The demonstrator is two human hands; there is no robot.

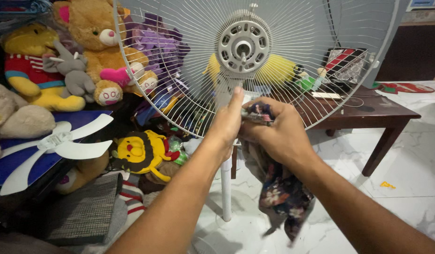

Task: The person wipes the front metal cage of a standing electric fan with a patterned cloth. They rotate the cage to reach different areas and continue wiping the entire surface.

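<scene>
A white standing fan's rear wire grille point(180, 89) stands in front of me with its grey motor hub point(243, 45) bare. Its white pole point(226, 188) runs down to the marble floor. My left hand point(227, 123) presses against the grille's lower part, thumb pointing up, fingers behind the wires. My right hand point(276, 129) grips a dark floral cloth point(283, 197) bunched against the grille's lower wires. The rest of the cloth hangs down below my wrist.
The detached white fan blade point(57, 143) lies on a blue surface at left. Several stuffed toys point(93, 44) are piled behind and below it. A dark wooden table point(377, 113) stands at right on the white marble floor. A woven mat point(83, 211) lies low at left.
</scene>
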